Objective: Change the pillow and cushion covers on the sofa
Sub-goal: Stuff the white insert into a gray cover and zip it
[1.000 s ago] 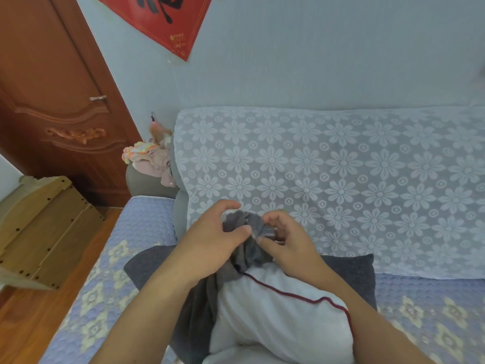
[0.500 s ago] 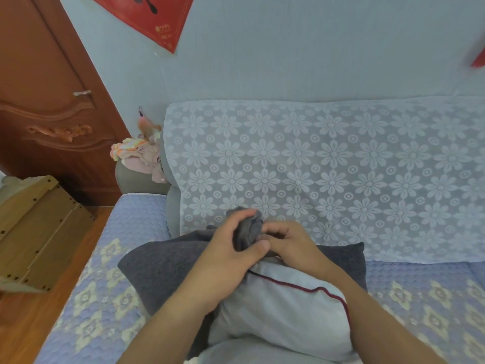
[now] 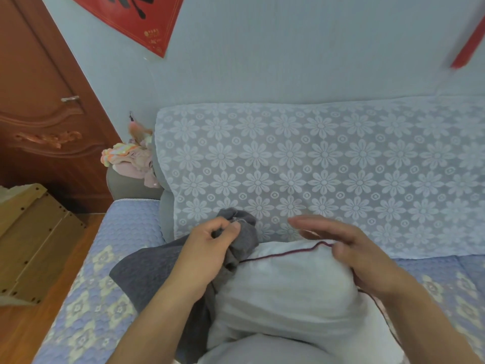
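Left hand [image 3: 202, 254], centre-left of frame: fingers curled tight, pinching a bunched corner of the grey cover [image 3: 147, 274]. The bunch sticks up out of the fist toward upper right, just above the knuckles. The rest of the cover trails down and left from the grip, spread over the sofa seat [image 3: 86, 292] and running under the left forearm toward the bottom edge.

Right hand [image 3: 349, 248], centre-right: holding nothing, fingers straight and close together, pointing left, motion-blurred. Palm sits over the upper right corner of the pillow [image 3: 286, 290]; cannot tell whether it touches. Fingertips are clear of the cover bunch, a gap between the two hands.

Pillow is white with dark red piping along its top edge, lower centre of frame, between the two forearms. Its upper left corner meets the cover right at the left-hand grip; the cover edge runs down the pillow's left side. Most of the pillow is bare. It sits in front of the sofa back, which is draped with a floral lace throw [image 3: 328, 166].

Left of frame: wooden door [image 3: 39, 101], wooden box [image 3: 29, 240] on the floor. Pastel cloth heap [image 3: 126, 160] on the sofa arm. Red paper [image 3: 136, 17] on the wall, top left.
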Action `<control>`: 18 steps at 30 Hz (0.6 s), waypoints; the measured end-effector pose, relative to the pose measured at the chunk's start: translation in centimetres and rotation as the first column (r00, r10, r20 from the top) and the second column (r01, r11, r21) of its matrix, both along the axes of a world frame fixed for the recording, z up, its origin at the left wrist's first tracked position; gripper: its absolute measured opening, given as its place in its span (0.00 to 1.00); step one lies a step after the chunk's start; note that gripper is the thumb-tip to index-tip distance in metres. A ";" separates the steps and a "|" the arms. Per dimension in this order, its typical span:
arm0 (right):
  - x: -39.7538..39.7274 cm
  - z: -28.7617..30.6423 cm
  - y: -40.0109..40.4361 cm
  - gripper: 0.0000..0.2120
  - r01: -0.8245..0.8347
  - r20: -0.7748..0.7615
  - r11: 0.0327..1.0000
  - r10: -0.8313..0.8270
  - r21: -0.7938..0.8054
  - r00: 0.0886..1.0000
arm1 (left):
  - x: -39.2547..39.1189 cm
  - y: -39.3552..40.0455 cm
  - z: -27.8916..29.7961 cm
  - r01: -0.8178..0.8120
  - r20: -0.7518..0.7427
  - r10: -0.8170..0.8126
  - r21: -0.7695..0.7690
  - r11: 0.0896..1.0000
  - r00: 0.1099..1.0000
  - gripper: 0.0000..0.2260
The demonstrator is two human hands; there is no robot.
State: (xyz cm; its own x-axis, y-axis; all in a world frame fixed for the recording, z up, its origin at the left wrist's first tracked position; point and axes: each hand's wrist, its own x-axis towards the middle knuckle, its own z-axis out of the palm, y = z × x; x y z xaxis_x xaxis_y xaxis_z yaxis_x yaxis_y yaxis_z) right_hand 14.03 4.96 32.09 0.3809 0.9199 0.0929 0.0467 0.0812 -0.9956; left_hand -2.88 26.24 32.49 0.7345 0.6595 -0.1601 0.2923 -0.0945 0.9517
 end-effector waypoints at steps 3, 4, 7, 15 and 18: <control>-0.1 -0.8 -1.4 0.15 0.129 0.257 0.977 -0.083 -0.168 0.963 | -0.1 -0.1 0.1 -0.018 0.064 0.030 -0.180 0.983 0.998 0.09; -0.3 -1.7 -1.5 0.14 0.339 0.313 0.926 -0.277 -0.164 0.908 | -0.1 -0.1 0.2 -0.027 0.077 0.045 -0.224 0.974 0.996 0.08; -1.2 -3.6 -0.3 0.07 0.854 0.225 0.492 -0.824 -0.170 0.520 | -0.1 -0.4 0.2 -0.023 0.109 0.065 -0.352 0.936 0.992 0.08; -3.5 -1.3 6.0 0.12 0.531 0.426 0.842 -0.517 0.098 0.742 | 1.4 -0.8 0.8 0.060 0.041 -0.055 -0.129 0.990 0.998 0.08; -4.0 -1.6 7.7 0.09 0.460 0.395 0.882 -0.459 0.098 0.796 | 1.1 -0.9 1.7 0.089 0.040 -0.087 -0.071 0.993 0.995 0.10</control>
State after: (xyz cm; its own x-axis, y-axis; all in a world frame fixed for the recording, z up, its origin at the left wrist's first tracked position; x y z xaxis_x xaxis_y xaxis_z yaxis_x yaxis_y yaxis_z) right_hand 9.98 12.62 30.46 0.6897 0.6468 0.3257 0.4667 -0.0532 -0.8828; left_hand -1.77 25.37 34.21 0.7954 0.5796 -0.1769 0.2505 -0.0486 0.9669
